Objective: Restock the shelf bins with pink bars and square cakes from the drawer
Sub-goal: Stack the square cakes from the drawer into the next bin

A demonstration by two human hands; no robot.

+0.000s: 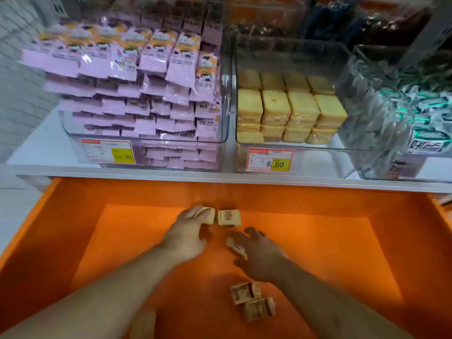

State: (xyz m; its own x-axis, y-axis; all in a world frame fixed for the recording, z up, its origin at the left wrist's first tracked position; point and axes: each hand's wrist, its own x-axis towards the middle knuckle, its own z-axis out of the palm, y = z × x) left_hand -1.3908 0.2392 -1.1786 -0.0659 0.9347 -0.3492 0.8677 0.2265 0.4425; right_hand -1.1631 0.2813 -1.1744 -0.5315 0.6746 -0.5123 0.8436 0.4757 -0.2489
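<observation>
Both my arms reach down into the open orange drawer. My left hand curls its fingers over a square cake at the drawer's back. A second square cake lies just right of it, untouched. My right hand closes round another wrapped cake, mostly hidden by the fingers. Two more wrapped cakes lie near the drawer's front. On the shelf above, the left clear bin is piled high with pink bars. The middle bin holds stacked yellow square cakes.
A third clear bin with silver-green packets stands at the right of the shelf. Price tags hang on the bin fronts. The white shelf edge overhangs the drawer's back. More bins of dark snacks sit behind.
</observation>
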